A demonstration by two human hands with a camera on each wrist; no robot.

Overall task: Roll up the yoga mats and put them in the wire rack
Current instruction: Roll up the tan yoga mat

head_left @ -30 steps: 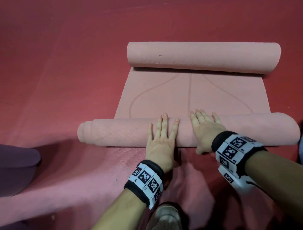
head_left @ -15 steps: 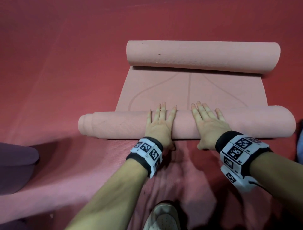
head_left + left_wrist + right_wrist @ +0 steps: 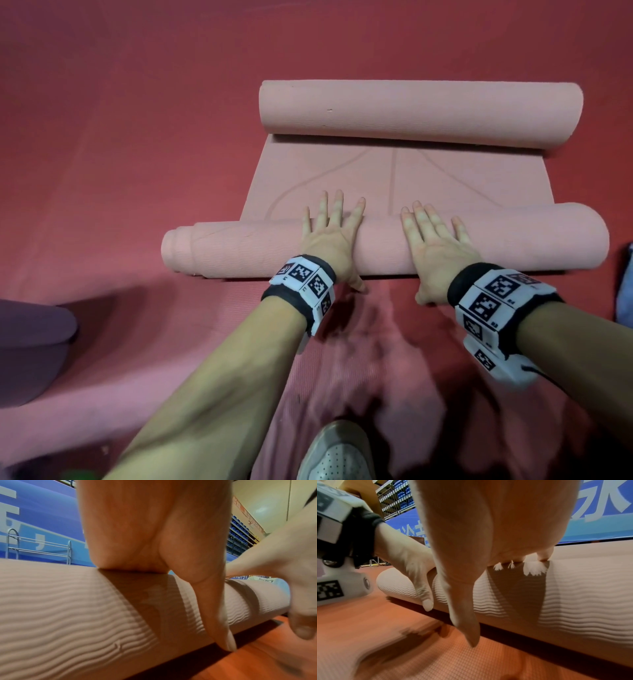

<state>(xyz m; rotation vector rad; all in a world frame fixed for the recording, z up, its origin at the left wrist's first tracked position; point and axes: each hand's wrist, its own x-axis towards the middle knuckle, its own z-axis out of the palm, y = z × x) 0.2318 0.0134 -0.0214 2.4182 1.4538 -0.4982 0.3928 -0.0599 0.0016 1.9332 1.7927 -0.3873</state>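
Red floor (image 3: 137,137), both hands (flat) on pink mat roll (image 3: 239,253)

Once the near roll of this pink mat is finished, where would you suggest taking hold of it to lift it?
Probably around the middle of the near roll, coming from above with both hands spread apart and fingers wrapped under its far side. It is a long cylinder lying crosswise, and its left end has telescoped, so an end grip may let the layers slide further.
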